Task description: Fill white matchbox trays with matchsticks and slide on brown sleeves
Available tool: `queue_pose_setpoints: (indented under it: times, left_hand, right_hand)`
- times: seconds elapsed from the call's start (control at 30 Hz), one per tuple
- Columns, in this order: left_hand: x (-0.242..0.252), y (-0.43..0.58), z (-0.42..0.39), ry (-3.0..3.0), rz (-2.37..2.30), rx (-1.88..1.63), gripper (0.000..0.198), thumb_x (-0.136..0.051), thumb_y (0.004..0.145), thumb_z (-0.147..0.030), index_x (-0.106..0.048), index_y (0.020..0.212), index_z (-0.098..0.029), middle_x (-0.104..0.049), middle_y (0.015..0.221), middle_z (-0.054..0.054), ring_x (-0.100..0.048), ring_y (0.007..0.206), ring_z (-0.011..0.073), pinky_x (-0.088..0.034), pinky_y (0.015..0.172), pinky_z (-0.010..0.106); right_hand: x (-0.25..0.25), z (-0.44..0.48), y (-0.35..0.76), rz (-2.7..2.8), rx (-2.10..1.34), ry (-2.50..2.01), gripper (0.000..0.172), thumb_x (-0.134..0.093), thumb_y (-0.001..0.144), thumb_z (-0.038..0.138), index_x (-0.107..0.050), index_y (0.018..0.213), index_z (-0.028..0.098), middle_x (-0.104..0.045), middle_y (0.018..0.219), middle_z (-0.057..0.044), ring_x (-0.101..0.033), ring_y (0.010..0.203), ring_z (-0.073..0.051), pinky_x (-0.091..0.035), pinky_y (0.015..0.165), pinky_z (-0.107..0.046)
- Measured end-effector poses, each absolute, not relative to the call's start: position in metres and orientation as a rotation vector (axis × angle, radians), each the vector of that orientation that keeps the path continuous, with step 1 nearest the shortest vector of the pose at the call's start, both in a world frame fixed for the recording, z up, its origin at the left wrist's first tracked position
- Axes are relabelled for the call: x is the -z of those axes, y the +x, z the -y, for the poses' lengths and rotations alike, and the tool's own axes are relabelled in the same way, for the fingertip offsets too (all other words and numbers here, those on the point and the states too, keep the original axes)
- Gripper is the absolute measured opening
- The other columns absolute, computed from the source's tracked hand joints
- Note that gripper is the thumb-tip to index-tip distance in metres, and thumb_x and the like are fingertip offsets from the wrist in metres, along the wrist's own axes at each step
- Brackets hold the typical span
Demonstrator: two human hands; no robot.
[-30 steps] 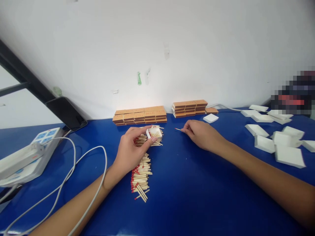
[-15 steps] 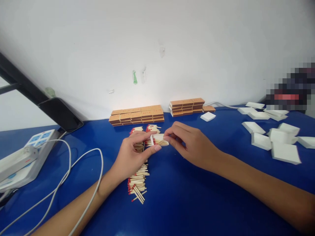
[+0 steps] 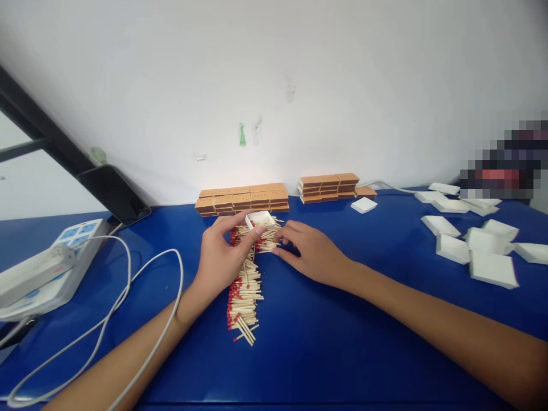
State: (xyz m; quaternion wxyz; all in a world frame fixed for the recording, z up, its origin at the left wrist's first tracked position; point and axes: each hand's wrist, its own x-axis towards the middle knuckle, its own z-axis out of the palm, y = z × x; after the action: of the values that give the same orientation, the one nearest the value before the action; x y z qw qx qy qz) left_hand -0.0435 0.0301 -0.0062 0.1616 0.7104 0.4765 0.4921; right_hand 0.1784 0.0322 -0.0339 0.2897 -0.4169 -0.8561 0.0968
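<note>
My left hand (image 3: 226, 245) pinches a small white matchbox tray (image 3: 259, 218) between thumb and fingers. The tray is tilted over the matchsticks (image 3: 245, 297), which have red heads and lie in a long heap on the blue table. Only a little of the tray's inside shows, so its contents are hard to make out. My right hand (image 3: 310, 248) is low at the right side of the heap. Its thumb and fingertips close around the pale ends of several matchsticks there.
Brown matchboxes stand by the wall in a wide stack (image 3: 244, 200) and a smaller stack (image 3: 329, 187). One white tray (image 3: 363, 205) lies near them. Several more white trays (image 3: 492, 268) are scattered at right. At left are a power strip (image 3: 64, 268) and a looping white cable (image 3: 180, 279).
My left hand has raised the tray slightly away from me and tilted it. My right hand has left the tray and come down to the matchsticks. The view has shifted slightly.
</note>
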Motion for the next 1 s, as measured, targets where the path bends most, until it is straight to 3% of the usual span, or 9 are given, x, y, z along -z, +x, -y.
queue_pose_setpoints:
  times: [0.17,0.47,0.73,1.0]
  left_hand:
    - [0.005,-0.044,-0.032,2.042,-1.354,-1.422,0.036,-0.081,0.09,-0.043,-0.08,0.12,-0.024,-0.081,0.11,0.006,-0.074,0.097,0.0241,-0.058,0.095,0.043]
    - [0.008,-0.047,-0.034,2.035,-1.378,-1.4,0.037,-0.08,0.09,-0.046,-0.08,0.12,-0.025,-0.08,0.115,0.006,-0.074,0.097,0.0243,-0.058,0.094,0.043]
    - [0.011,-0.046,-0.033,2.085,-1.399,-1.33,0.04,-0.08,0.09,-0.047,-0.079,0.124,-0.026,-0.08,0.11,0.005,-0.072,0.096,0.0231,-0.057,0.089,0.04]
    - [0.009,-0.044,-0.028,2.198,-1.292,-1.21,0.034,-0.08,0.091,-0.044,-0.079,0.121,-0.028,-0.08,0.111,0.005,-0.071,0.102,0.0253,-0.056,0.09,0.041]
  right_hand:
    - [0.03,-0.037,0.181,2.3,-0.379,-1.159,0.011,-0.064,0.1,0.02,-0.062,0.089,0.02,-0.062,0.088,-0.003,-0.059,0.082,-0.019,-0.045,0.074,-0.032]
    - [0.019,-0.037,0.212,2.352,-0.531,-1.218,0.01,-0.06,0.098,0.022,-0.065,0.09,0.021,-0.064,0.085,-0.002,-0.058,0.074,-0.016,-0.043,0.068,-0.03]
    - [0.015,-0.033,0.216,2.352,-0.465,-1.136,0.01,-0.06,0.096,0.02,-0.067,0.089,0.021,-0.065,0.085,-0.002,-0.057,0.073,-0.015,-0.044,0.068,-0.03]
    - [-0.003,-0.033,0.221,2.141,-0.599,-1.166,0.021,-0.065,0.098,0.04,-0.07,0.088,0.022,-0.064,0.077,0.0,-0.055,0.065,-0.014,-0.043,0.059,-0.029]
